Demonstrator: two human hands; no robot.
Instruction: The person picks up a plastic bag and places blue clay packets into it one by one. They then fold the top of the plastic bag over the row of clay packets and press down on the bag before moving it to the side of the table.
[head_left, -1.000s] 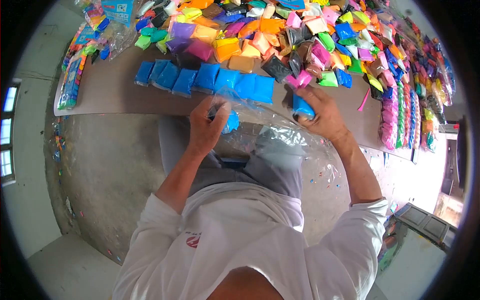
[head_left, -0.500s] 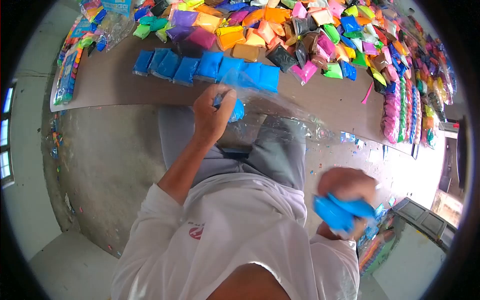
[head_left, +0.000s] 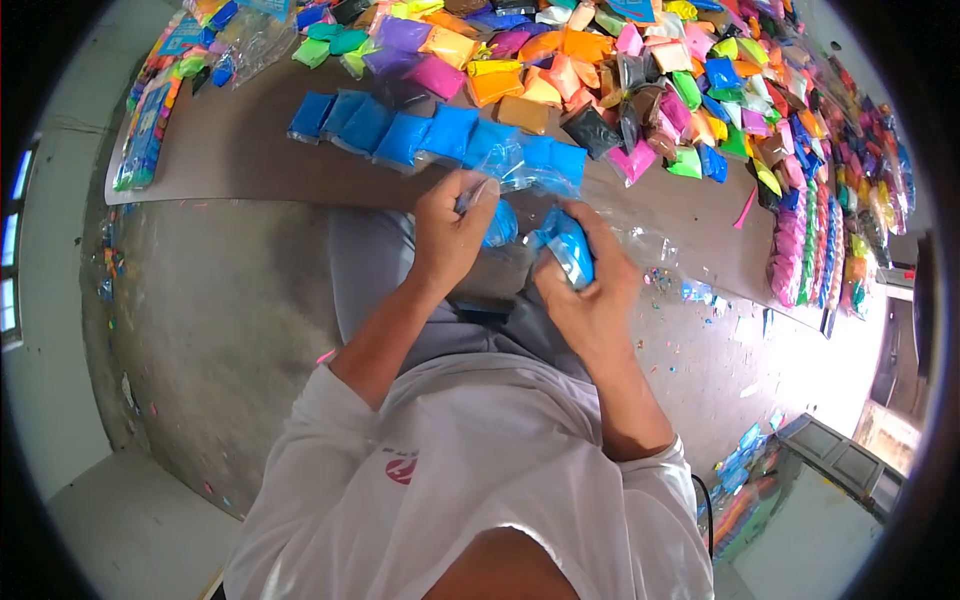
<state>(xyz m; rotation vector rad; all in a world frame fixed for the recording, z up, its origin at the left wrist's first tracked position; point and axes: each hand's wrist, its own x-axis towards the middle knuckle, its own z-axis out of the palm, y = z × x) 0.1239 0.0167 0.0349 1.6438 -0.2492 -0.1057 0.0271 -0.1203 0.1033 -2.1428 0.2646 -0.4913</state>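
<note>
My left hand (head_left: 450, 228) is closed, its fingers pinching a clear plastic bag (head_left: 650, 243) that stretches off to the right along the table edge. Beside those fingers a blue packet (head_left: 500, 224) shows through the plastic. Close by on the right, my right hand (head_left: 597, 300) grips blue packets of soft clay-like stuff (head_left: 568, 245) in clear wrap, at the bag's near side. Just beyond both hands, a row of blue packets (head_left: 403, 138) lies side by side on the brown table (head_left: 240, 150), its right end partly under the clear plastic.
A heap of packets in many colours (head_left: 600, 70) covers the far side of the table. Long filled bags (head_left: 800, 240) lie at the right end, and a multicolour pack (head_left: 145, 135) at the left. A box-like cabinet (head_left: 830, 450) stands on the floor at right.
My right hand has come up from low on the right, bringing blue packets to the bag beside my left hand. The left hand keeps its pinch on the bag; the view has shifted slightly.
</note>
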